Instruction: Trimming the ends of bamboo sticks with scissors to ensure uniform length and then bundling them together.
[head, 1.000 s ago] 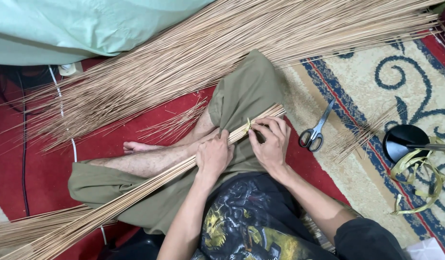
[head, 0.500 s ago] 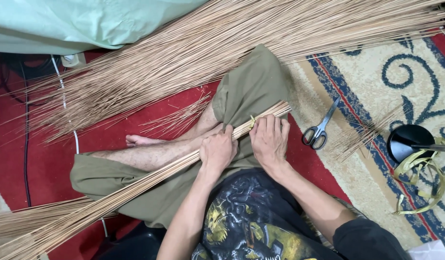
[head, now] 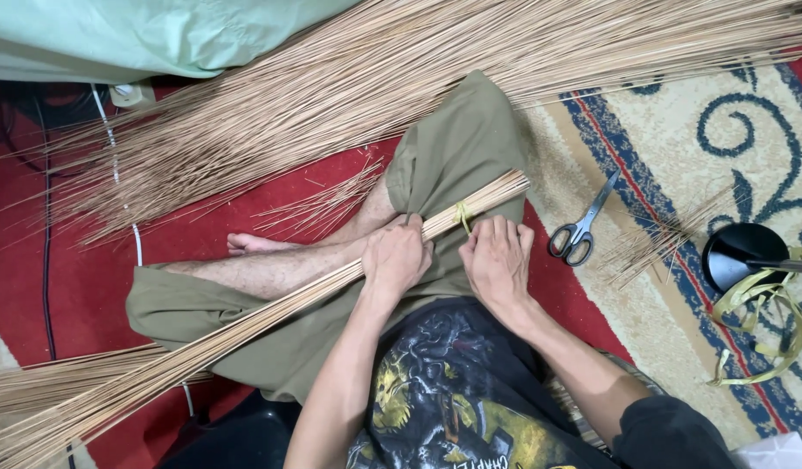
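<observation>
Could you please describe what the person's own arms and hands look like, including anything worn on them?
Both hands, left and right, are bare: no gloves, rings or watch show. The forearms are bare too. A dark sleeve covers the right upper arm; the left arm's sleeve is out of view.

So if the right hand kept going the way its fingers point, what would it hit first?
The right hand already touches the stick bundle beside its yellow tie; beyond that, likely the olive-clad knee.

Bare forearms, bare feet; olive-green shorts [head: 453, 156] and a black T-shirt [head: 453, 391] with a yellow graphic print.
</observation>
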